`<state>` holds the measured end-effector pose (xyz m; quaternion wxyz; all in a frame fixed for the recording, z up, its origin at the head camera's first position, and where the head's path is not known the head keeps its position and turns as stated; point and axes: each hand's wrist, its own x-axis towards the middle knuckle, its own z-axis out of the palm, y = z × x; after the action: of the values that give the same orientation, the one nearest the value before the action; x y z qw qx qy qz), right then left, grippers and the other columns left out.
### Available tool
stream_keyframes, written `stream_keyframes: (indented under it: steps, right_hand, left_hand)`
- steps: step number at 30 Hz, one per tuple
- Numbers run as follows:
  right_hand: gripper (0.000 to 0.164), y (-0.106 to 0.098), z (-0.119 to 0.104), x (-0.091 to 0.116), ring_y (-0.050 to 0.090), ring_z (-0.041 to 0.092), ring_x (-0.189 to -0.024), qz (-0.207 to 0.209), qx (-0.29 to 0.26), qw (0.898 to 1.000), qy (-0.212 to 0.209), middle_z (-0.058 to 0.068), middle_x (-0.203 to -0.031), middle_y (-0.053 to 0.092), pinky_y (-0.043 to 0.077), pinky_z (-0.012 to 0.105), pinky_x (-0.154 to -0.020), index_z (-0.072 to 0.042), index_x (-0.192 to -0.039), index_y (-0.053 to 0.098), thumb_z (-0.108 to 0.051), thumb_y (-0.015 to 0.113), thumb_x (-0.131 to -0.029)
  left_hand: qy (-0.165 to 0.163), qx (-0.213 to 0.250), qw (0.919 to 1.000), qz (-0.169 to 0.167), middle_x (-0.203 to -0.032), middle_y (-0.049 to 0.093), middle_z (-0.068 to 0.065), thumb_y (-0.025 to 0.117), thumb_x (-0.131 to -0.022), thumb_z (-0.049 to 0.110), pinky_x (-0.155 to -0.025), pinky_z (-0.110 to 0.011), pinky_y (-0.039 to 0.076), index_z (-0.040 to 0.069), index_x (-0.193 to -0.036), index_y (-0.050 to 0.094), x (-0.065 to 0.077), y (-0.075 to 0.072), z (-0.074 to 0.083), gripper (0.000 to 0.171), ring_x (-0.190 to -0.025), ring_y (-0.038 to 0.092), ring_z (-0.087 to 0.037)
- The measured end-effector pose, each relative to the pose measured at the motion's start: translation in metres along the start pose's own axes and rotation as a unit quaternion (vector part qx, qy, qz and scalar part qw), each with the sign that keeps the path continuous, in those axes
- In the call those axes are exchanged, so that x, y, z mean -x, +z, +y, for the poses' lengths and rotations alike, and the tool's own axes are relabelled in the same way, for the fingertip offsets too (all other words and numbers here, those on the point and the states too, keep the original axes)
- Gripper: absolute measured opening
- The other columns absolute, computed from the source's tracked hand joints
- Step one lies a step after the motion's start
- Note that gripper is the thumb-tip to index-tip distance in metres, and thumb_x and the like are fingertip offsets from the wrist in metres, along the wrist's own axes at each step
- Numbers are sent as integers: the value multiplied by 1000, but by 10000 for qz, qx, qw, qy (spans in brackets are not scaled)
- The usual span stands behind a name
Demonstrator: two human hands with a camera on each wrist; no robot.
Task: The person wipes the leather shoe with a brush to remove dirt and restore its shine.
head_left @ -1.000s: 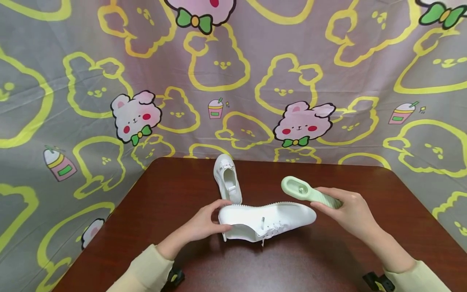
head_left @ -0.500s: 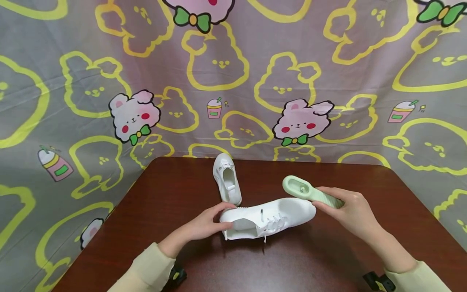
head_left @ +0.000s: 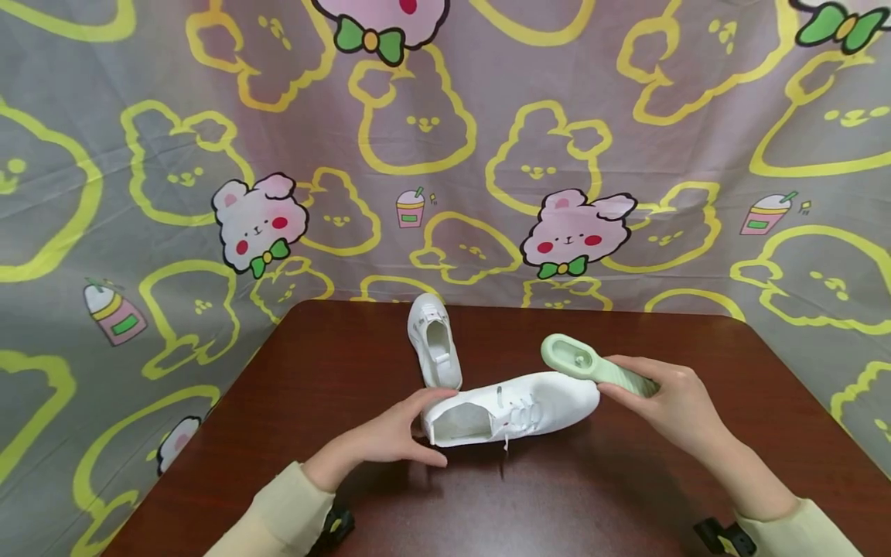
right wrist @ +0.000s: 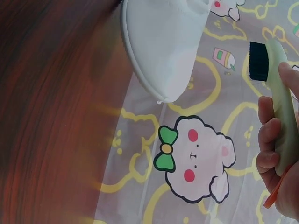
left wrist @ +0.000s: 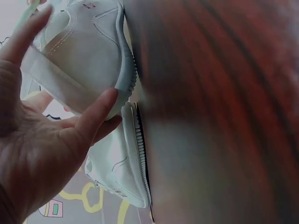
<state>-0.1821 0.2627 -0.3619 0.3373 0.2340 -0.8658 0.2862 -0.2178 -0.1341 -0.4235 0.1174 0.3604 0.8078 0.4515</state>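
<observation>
As it seems soft, the near shoe (head_left: 560,402) is best held by the heel (left wrist: 86,65).
Brush (head_left: 567,356) gripped by right hand (head_left: 671,396); left hand (head_left: 383,432) spread.

Two white lace-up shoes (head_left: 421,333) (head_left: 560,404) with ridged soles are showing, and one pale green oblong brush (right wrist: 279,93) is carrying one block of dark bristles (right wrist: 258,61). Two bare hands (head_left: 391,429) (head_left: 671,398) are emerging from two cream sleeves (head_left: 281,507) (head_left: 797,530). One glossy reddish-brown table (head_left: 278,387) is standing, and one grey cartoon-printed cloth (head_left: 480,186) is hanging, displaying three printed pink drink cups (head_left: 411,210) (head_left: 766,215) (head_left: 114,313) in the head view.
</observation>
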Motion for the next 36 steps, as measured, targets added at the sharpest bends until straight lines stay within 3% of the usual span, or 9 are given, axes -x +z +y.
stream_keyframes:
  steps: [5, 14, 19, 26, 28, 33, 36]
  right_hand:
    - [39, 0, -1, 1, 55, 4, -68, -69, -4, 9999, 77, -3, -87, 71, 39, 15, -57, -13, -101, 75, -10, 89, -65]
    - [37, 0, -2, 3, 55, 3, -68, -122, 8, 9999, 113, -4, -87, 71, 39, 15, -57, -13, -101, 75, -12, 89, -66]
    - [37, 0, -1, 3, 54, 4, -67, -94, 37, 9999, 51, -4, -86, 71, 38, 16, -56, -13, -101, 75, -12, 89, -66]
    - [39, -1, 0, 4, 54, 3, -67, -30, 26, 10000, 3, -4, -86, 71, 38, 16, -57, -14, -101, 76, -11, 89, -65]
    - [39, -2, 0, 4, 54, 3, -67, -19, 26, 10000, -13, -4, -86, 71, 38, 16, -57, -14, -101, 76, -11, 89, -65]
    - [38, -2, 1, 6, 53, 3, -66, -19, 37, 10000, 9, -5, -85, 71, 38, 17, -56, -14, -101, 75, -12, 89, -65]
    - [38, -2, 1, 8, 53, 3, -66, -33, 52, 10000, 36, -5, -86, 71, 38, 16, -57, -15, -101, 75, -12, 89, -66]
  left_hand:
    - [19, -361, 9990, 244, -131, 49, -6, 82, -79, 19, -76, -30, 53, 14, -140, 47, -4, -1, -3, 70, -106, 50, -21]
    - [-375, -613, 9971, 268, -126, 57, 1, 75, -86, 33, -96, -35, 39, 20, -134, 51, -8, 2, 3, 56, -110, 51, -14]
    - [-718, -173, 9973, -3, -112, 59, -2, 70, -91, 29, -77, -33, 50, 20, -133, 49, -12, 5, 7, 48, -90, 58, -15]
    - [-930, 72, 9956, -38, -103, 58, -4, 65, -93, 24, -70, -34, 51, 15, -129, 51, -17, 10, 11, 39, -86, 57, -16]
    - [-1030, 311, 9941, -95, -100, 57, -5, 64, -93, 20, -62, -35, 52, 13, -130, 50, -17, 11, 10, 40, -80, 58, -17]
    - [-965, 297, 9948, -118, -105, 56, -8, 65, -94, 21, -64, -35, 53, 15, -131, 49, -16, 11, 8, 41, -80, 58, -17]
    - [-689, 82, 9975, -123, -115, 57, -8, 67, -93, 23, -75, -35, 52, 17, -133, 48, -14, 9, 6, 45, -91, 59, -16]
